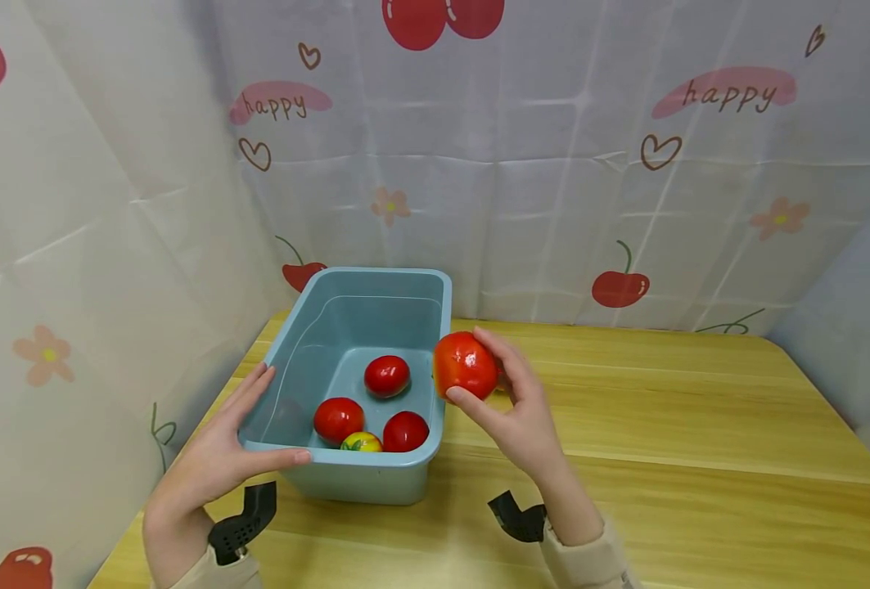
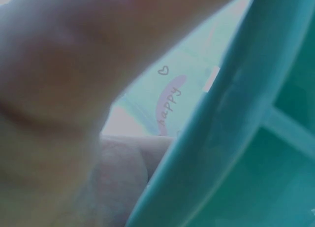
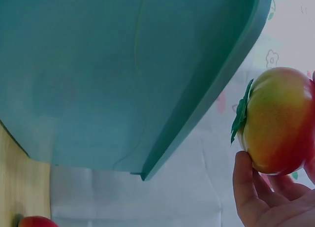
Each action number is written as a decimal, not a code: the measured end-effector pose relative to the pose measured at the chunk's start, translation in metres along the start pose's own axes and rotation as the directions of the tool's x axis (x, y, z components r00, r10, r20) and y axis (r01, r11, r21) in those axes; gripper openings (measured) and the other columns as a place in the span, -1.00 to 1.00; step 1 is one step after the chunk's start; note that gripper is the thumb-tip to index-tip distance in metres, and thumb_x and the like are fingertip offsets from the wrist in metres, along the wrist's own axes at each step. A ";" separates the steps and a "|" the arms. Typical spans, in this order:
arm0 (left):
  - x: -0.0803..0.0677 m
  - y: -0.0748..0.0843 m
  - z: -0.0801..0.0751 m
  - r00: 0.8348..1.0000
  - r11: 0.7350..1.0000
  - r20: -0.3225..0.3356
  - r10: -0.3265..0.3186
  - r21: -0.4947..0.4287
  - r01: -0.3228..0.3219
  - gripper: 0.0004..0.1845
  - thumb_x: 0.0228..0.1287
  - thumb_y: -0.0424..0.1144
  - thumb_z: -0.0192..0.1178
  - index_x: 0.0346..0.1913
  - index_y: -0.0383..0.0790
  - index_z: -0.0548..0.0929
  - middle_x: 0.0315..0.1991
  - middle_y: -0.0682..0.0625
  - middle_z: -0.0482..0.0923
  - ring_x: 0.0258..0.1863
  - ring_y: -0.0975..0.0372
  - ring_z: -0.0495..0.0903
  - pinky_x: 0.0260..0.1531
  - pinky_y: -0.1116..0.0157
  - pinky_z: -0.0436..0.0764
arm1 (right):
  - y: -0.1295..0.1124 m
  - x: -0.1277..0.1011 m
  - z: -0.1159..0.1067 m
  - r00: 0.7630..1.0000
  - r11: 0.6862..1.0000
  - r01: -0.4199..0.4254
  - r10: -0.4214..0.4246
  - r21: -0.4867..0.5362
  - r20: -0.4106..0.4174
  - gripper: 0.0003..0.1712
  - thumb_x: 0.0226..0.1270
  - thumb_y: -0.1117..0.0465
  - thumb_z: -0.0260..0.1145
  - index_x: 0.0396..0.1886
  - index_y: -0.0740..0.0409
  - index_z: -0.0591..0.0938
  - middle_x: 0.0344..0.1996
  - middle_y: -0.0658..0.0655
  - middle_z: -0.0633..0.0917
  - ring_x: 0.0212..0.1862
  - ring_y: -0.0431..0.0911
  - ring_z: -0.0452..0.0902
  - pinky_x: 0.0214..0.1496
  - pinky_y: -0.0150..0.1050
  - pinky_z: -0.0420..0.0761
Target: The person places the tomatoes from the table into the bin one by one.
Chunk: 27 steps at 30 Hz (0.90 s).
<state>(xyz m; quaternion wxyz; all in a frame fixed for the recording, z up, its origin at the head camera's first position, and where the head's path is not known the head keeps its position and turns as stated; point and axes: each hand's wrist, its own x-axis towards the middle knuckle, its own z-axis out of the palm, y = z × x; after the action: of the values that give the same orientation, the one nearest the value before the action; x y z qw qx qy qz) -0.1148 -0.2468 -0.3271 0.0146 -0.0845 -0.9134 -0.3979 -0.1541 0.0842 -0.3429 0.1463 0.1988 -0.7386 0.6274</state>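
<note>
A blue plastic tub (image 1: 435, 327) stands on the wooden table at the left. Inside lie three red tomatoes (image 1: 386, 376) and a small yellow-red one (image 1: 361, 442). My right hand (image 1: 511, 401) grips a large red tomato (image 1: 466, 365) between thumb and fingers, just above the tub's right rim. In the right wrist view that tomato (image 3: 278, 121) shows a green stem and yellowish skin, next to the tub wall (image 3: 128, 74). My left hand (image 1: 237, 442) rests on the tub's front-left corner, thumb along the front rim, fingers straight along the left side. The left wrist view shows only the hand (image 2: 59, 89) and tub rim (image 2: 216, 138).
The table (image 1: 700, 442) stretches to the right of the tub. Another red tomato (image 3: 34, 222) lies on the wood, at the lower left of the right wrist view. A patterned cloth backdrop (image 1: 552, 164) closes off the back and left sides.
</note>
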 end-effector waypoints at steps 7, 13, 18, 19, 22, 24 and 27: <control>0.000 0.000 0.000 1.000 1.000 0.003 0.009 -0.012 -0.009 0.12 -0.06 -0.01 0.46 0.49 -0.07 -0.03 0.50 0.03 -0.23 0.33 -0.17 0.00 0.04 -0.27 0.30 | -0.003 -0.005 0.012 0.995 0.998 0.066 -0.066 0.008 0.074 -0.23 0.09 0.28 0.44 0.32 -0.12 0.39 0.27 -0.07 0.37 0.20 -0.08 0.35 0.06 -0.17 0.53; 0.000 -0.001 0.000 1.000 0.999 0.004 0.015 -0.033 -0.015 0.11 -0.06 -0.03 0.47 0.49 -0.07 -0.02 0.50 0.03 -0.23 0.33 -0.17 0.00 0.03 -0.27 0.32 | -0.005 -0.008 0.023 0.986 0.993 0.118 -0.119 0.018 0.117 -0.23 0.09 0.29 0.44 0.32 -0.09 0.39 0.29 -0.02 0.35 0.21 -0.08 0.35 0.06 -0.16 0.54; 0.000 -0.002 0.000 1.000 0.999 0.005 0.015 -0.036 -0.014 0.11 -0.06 -0.03 0.47 0.49 -0.05 -0.02 0.50 0.04 -0.24 0.32 -0.17 0.01 0.03 -0.27 0.32 | -0.003 -0.011 0.033 0.981 0.993 0.122 -0.121 0.000 0.154 -0.28 0.12 0.23 0.43 0.30 -0.11 0.40 0.32 -0.05 0.32 0.24 -0.07 0.32 0.04 -0.15 0.55; 0.000 -0.002 0.000 1.000 0.999 0.005 0.015 -0.037 -0.014 0.11 -0.06 -0.03 0.47 0.49 -0.05 -0.02 0.50 0.04 -0.24 0.32 -0.17 0.01 0.03 -0.27 0.32 | -0.002 -0.011 0.035 0.979 0.992 0.128 -0.124 -0.010 0.159 -0.29 0.13 0.22 0.43 0.30 -0.11 0.40 0.32 -0.05 0.32 0.25 -0.07 0.31 0.04 -0.15 0.55; 0.000 -0.002 0.000 1.000 0.999 0.004 0.015 -0.038 -0.015 0.12 -0.07 -0.03 0.47 0.49 -0.04 -0.02 0.50 0.05 -0.24 0.32 -0.17 0.00 0.03 -0.27 0.32 | -0.001 -0.012 0.041 0.973 0.986 0.156 -0.145 -0.052 0.179 -0.29 0.14 0.19 0.42 0.31 -0.11 0.39 0.32 -0.06 0.31 0.27 -0.07 0.29 0.02 -0.13 0.55; 0.000 -0.002 0.000 1.000 0.999 0.003 0.013 -0.036 -0.013 0.12 -0.07 -0.02 0.47 0.49 -0.04 -0.02 0.50 0.05 -0.24 0.33 -0.17 0.00 0.03 -0.26 0.32 | 0.000 -0.013 0.044 0.969 0.981 0.175 -0.155 -0.090 0.193 -0.28 0.15 0.16 0.42 0.32 -0.11 0.38 0.33 -0.06 0.31 0.28 -0.06 0.28 0.01 -0.13 0.56; 0.000 -0.002 0.001 1.000 0.999 0.003 0.010 -0.033 -0.010 0.12 -0.07 -0.02 0.47 0.49 -0.04 -0.02 0.50 0.04 -0.23 0.33 -0.17 0.00 0.03 -0.26 0.33 | 0.000 -0.015 0.048 0.963 0.970 0.195 -0.161 -0.147 0.216 -0.27 0.14 0.09 0.42 0.33 -0.16 0.37 0.34 -0.04 0.30 0.27 -0.06 0.27 -0.02 -0.14 0.58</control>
<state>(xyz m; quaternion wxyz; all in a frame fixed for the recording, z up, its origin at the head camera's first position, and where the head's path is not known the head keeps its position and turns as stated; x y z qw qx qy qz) -0.1152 -0.2476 -0.3290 0.0138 -0.0898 -0.9062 -0.4129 -0.1392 0.0390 -0.3577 0.1425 0.3145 -0.7787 0.5239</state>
